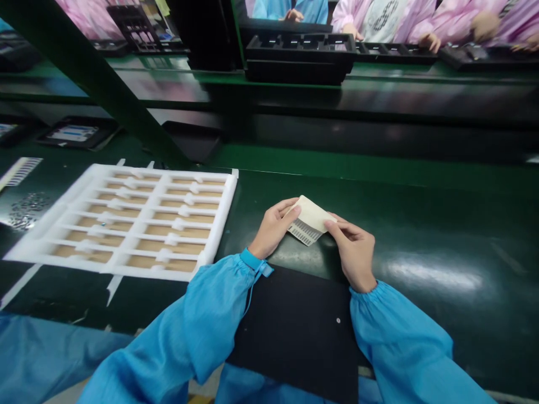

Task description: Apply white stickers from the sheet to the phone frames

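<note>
Between my two hands I hold a cream-coloured sticker sheet (312, 215) with rows of small dark strips along its lower part. My left hand (275, 224) pinches the sheet's left edge, thumb on top. On the opposite edge, my right hand (351, 247) has its thumb and fingers closed on the right corner. The sheet is tilted and held over the green table, just beyond a black mat (298, 331). A small pale ring (338, 320) lies on that mat. Fingers behind the sheet are partly hidden.
A white slotted foam tray (229, 207) is taped down at the left. Beyond it lie small metal parts (27, 212) and another striped sheet (24, 171). A green post (105, 84) slants across the upper left. Black trays (298, 59) and co-workers' hands (292, 15) are at the back.
</note>
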The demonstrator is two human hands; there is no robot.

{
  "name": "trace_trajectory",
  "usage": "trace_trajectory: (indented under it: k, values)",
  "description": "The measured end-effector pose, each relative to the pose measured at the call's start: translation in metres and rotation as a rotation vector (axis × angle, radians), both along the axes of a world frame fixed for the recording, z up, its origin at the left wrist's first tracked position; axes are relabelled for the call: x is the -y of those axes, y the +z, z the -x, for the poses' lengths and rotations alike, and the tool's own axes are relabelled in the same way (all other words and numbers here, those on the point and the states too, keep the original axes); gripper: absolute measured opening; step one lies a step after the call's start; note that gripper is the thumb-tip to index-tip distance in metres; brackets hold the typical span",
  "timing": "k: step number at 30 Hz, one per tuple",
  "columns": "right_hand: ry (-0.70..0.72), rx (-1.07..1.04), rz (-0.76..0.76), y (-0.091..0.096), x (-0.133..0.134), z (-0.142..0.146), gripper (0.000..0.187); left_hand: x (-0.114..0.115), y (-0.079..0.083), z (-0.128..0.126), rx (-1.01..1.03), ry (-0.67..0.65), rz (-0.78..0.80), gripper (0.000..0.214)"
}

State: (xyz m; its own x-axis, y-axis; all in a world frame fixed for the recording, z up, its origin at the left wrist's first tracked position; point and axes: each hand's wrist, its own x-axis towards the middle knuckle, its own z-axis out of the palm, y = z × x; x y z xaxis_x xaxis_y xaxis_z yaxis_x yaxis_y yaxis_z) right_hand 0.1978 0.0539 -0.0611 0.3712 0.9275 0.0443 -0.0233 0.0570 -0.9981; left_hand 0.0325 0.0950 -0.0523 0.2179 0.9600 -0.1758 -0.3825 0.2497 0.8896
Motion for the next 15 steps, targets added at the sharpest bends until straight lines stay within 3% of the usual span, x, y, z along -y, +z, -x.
trace_trajectory:
  k: [15]
  values:
    - [-0.069, 0.041, 0.058, -0.0024, -0.0015, 0.0, 0.02, 0.0025, -0.0022, -0.0012, 0.028, -0.006, 0.006, 0.059]
